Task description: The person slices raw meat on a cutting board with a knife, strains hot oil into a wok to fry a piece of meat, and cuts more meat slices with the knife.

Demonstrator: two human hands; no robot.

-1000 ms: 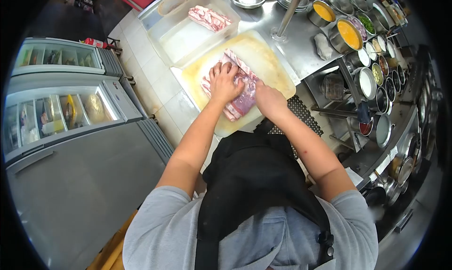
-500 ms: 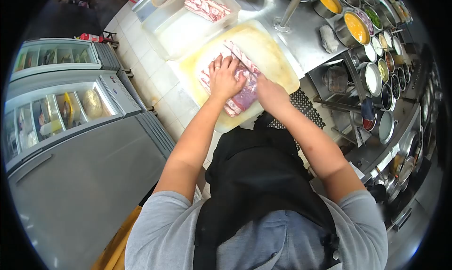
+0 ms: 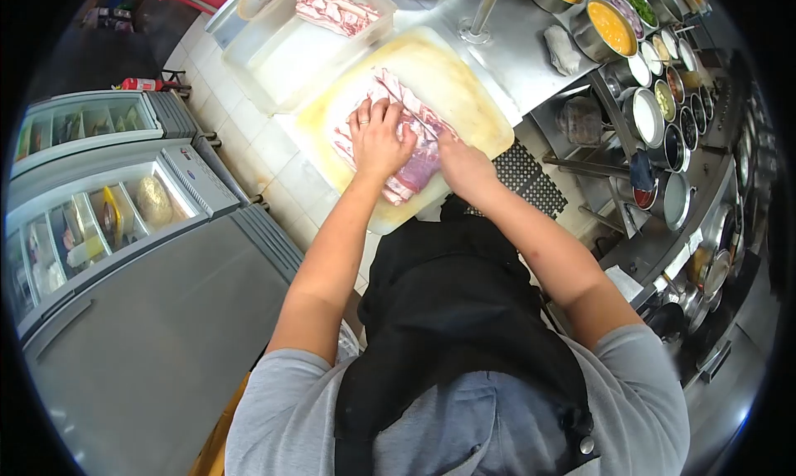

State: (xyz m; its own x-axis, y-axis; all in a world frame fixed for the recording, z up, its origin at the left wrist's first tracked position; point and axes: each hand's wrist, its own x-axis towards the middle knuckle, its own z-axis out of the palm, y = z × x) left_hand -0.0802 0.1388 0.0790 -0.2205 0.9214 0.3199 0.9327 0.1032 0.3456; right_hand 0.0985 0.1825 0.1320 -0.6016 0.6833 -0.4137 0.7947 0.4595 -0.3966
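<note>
The left hand [image 3: 381, 140] lies palm down on the meat [image 3: 421, 162], its fingers slightly apart and pressing on the top, a ring on one of them. Meat shows on both sides of that hand: a pale, fatty edge to its left, the darker red face to its right, below the thumb. The meat itself rests on the board [image 3: 468, 82], between the two hands. At its right side the right hand [image 3: 466, 171] has its fingers closed together around the knife [image 3: 424, 126], whose blade points up and left, between the main piece and a fatty strip along the upper right

The middle of the meat is hidden under the left palm. The knife's handle is covered by the right fist, and only a thin line of blade can be made out; how deep it sits I cannot tell. At the top, the pots [image 3: 613, 26] are partly cut off by the frame

On the left, the tub [image 3: 278, 51], with a second slab [image 3: 336, 13] in it, stands just beside the board's upper left edge. The board's near edge comes close to the apron [image 3: 464, 310]. Right of the meat, the board's surface runs on to its right corner, with the counter [image 3: 526, 74] beyond, leaving room beside the right hand
</note>
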